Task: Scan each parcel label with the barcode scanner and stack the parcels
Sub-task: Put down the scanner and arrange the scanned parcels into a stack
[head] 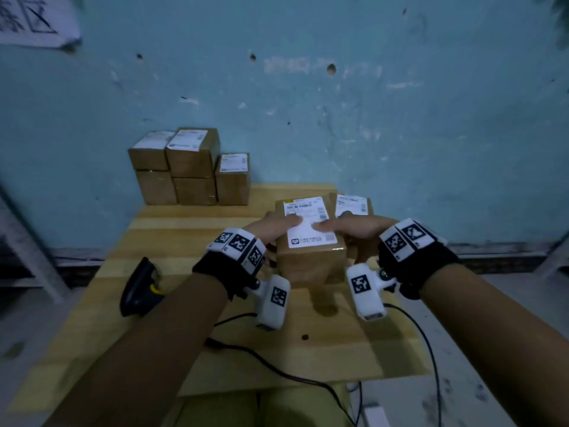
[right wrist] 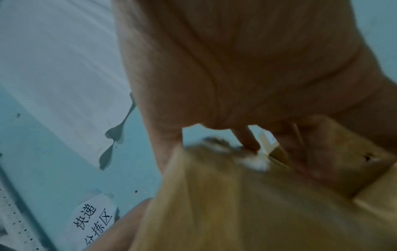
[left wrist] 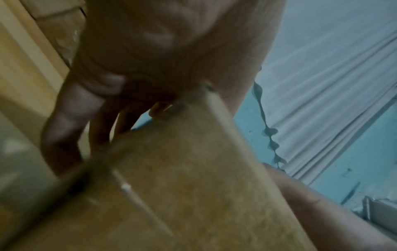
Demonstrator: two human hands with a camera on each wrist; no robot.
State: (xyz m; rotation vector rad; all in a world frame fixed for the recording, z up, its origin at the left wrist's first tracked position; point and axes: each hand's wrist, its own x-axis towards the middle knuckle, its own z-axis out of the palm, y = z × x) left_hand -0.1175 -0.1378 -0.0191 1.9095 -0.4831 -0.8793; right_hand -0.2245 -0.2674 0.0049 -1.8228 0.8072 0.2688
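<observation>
A brown cardboard parcel (head: pixel 311 260) with a white label (head: pixel 309 223) on top is held between both hands, slightly above the wooden table (head: pixel 191 229), with its shadow under it. My left hand (head: pixel 271 228) grips its left side, thumb on the label. My right hand (head: pixel 354 226) grips the right side the same way. In the wrist views, blurred, the parcel (left wrist: pixel 193 169) (right wrist: pixel 214 203) fills the frame below each palm. The black barcode scanner (head: pixel 140 288) lies on the table at the left, untouched. A stack of several labelled parcels (head: pixel 187 167) stands at the back left against the wall.
Another labelled parcel (head: pixel 352 204) sits just behind the held one, to the right. Black cables (head: pixel 277 365) trail over the table's near edge. A blue wall (head: pixel 338 118) closes the back, with a paper sign (head: pixel 30 20) at upper left.
</observation>
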